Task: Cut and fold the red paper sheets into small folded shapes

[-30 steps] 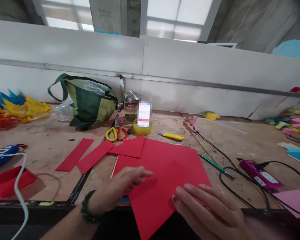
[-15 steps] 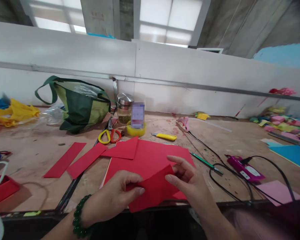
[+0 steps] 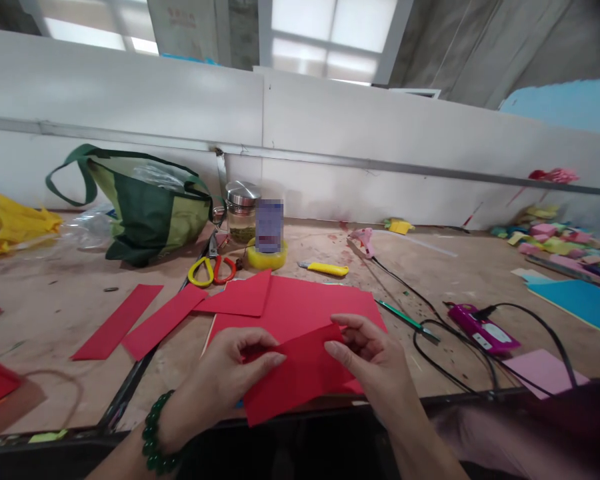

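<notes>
A piece of red paper (image 3: 295, 380) is held up between both hands near the table's front edge. My left hand (image 3: 230, 367), with a green bead bracelet at the wrist, pinches its left end between thumb and fingers. At its upper right corner, my right hand (image 3: 373, 357) grips it with thumb and curled fingers. Beneath lies a larger red sheet (image 3: 325, 300). A red cut piece (image 3: 243, 293) overlaps that sheet's upper left, and two red strips (image 3: 117, 323) lie on the table farther left.
Scissors (image 3: 213, 267) lie behind the paper, near a lidded glass jar (image 3: 243, 217) and a yellow tape roll (image 3: 267, 257). A yellow utility knife (image 3: 325, 269), a pink glue gun (image 3: 363, 241), a green pen-like tool (image 3: 405, 313) and a corded purple power strip (image 3: 483, 330) lie rightward. A green bag (image 3: 150, 213) stands back left.
The held red paper has flattened out and turned to face me, where before it looked bent. Both hands keep their hold. The whole view has shifted slightly.
</notes>
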The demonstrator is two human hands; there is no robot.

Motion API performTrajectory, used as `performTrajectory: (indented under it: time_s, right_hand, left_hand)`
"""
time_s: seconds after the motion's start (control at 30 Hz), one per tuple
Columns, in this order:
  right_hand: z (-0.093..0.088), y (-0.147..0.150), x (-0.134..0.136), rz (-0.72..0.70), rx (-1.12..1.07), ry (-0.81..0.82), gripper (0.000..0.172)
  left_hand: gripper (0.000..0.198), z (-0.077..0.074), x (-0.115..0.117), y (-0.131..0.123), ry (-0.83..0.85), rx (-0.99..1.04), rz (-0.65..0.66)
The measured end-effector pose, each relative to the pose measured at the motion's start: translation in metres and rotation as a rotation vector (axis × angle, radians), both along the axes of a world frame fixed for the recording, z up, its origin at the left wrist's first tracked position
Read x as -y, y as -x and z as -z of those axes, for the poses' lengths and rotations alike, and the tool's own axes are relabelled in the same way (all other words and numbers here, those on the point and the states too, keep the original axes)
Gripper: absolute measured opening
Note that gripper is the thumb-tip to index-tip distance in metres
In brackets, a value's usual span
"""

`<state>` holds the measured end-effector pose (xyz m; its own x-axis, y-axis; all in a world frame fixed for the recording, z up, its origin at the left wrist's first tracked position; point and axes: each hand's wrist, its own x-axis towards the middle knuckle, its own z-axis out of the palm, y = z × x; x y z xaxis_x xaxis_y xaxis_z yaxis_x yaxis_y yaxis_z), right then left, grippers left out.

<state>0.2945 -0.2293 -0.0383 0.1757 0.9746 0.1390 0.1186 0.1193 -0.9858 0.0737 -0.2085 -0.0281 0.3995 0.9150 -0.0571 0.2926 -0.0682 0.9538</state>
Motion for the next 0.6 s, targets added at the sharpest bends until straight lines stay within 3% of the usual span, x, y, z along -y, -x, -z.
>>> performTrajectory:
  time_s: [0.37,0.6]
  right_hand:
    - [0.003,-0.001,-0.003,-0.042,0.009,0.026,0.039]
    - [0.021,0.001,-0.02,-0.022,0.279,-0.004,0.034]
  left_hand:
    - [0.025,-0.007,-0.002,-0.004,-0.095,-0.139,0.001]
    - [0.018,0.004,-0.01,-0.015,-0.453,-0.677,-0.076]
